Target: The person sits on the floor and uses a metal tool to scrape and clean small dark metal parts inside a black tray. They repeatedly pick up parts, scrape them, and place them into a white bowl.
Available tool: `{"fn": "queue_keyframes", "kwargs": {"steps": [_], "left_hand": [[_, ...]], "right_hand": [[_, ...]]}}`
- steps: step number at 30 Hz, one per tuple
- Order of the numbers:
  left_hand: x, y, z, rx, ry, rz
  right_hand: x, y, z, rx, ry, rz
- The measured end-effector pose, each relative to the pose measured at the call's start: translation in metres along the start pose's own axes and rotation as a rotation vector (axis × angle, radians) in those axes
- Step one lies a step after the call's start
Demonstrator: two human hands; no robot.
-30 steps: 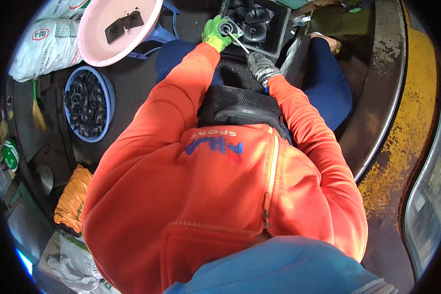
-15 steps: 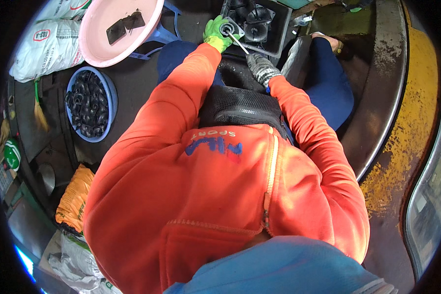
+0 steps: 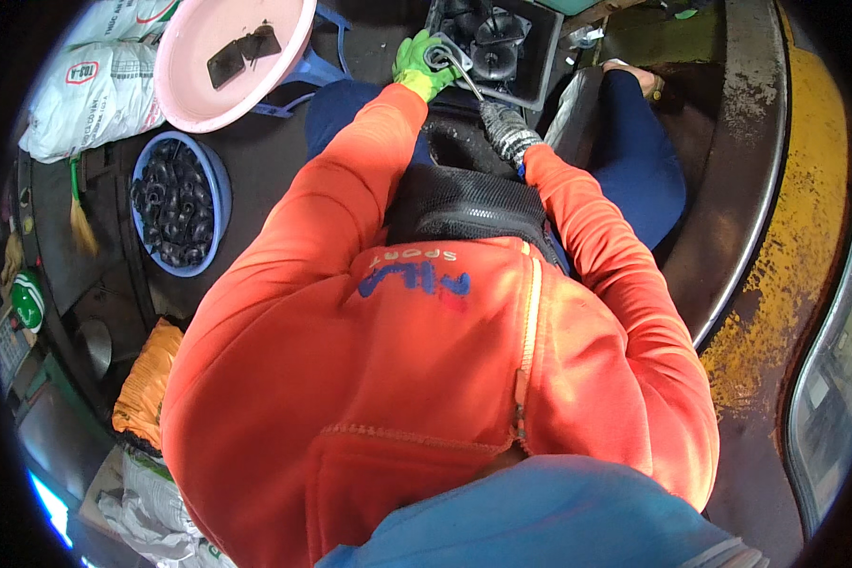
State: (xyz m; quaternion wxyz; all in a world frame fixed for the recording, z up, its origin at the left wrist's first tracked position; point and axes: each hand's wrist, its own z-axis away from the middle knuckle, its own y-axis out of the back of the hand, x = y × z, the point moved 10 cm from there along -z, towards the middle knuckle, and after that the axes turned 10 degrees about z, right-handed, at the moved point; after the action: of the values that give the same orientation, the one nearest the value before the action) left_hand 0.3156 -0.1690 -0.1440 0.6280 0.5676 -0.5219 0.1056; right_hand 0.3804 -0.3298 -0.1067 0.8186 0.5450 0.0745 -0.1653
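Head view, entry by entry: the left hand [image 3: 414, 68], in a green glove, is curling partly closed around the left side of a square-flanged part [image 3: 436, 49], whose round opening is facing up. The right hand [image 3: 507, 131], in a grey patterned glove, is closing around the lower end of a slender metal tool [image 3: 471, 85], its fingers wrapping tightly enough that any handle is hiding inside. The part is sitting by the near left edge of a black tray [image 3: 549, 59]; whether it is resting there or hanging from the fingers, one cannot tell. The tool's far end is reaching the opening; its depth inside is not showing. Beside the held part, black round pieces [image 3: 493, 62] are lying in the tray. Handling notes, as judgement: the step in hand appears to be working the tool at the ring's inner edge. Good practice would be bracing the flange firmly, holding the fingertips clear of the tool's path, and steering with small, even wrist turns rather than prying. Slipping seems the main risk, the tool possibly skidding off the rim toward the green glove.
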Motion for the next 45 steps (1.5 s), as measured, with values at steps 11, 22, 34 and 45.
{"fn": "queue_keyframes", "kwargs": {"steps": [11,22,34,45], "left_hand": [[0.002,0.005,0.004,-0.016,0.047,0.025],[0.01,0.004,0.003,0.009,-0.024,-0.039],[-0.005,-0.005,0.003,-0.129,0.131,0.116],[0.013,0.004,0.001,-0.075,0.074,0.068]], "right_hand": [[0.029,0.018,0.003,0.15,-0.227,-0.172],[0.024,0.031,0.01,0.115,-0.243,-0.125],[0.022,0.034,0.003,0.154,-0.178,-0.122],[0.023,0.047,0.008,0.251,-0.178,-0.202]]}}
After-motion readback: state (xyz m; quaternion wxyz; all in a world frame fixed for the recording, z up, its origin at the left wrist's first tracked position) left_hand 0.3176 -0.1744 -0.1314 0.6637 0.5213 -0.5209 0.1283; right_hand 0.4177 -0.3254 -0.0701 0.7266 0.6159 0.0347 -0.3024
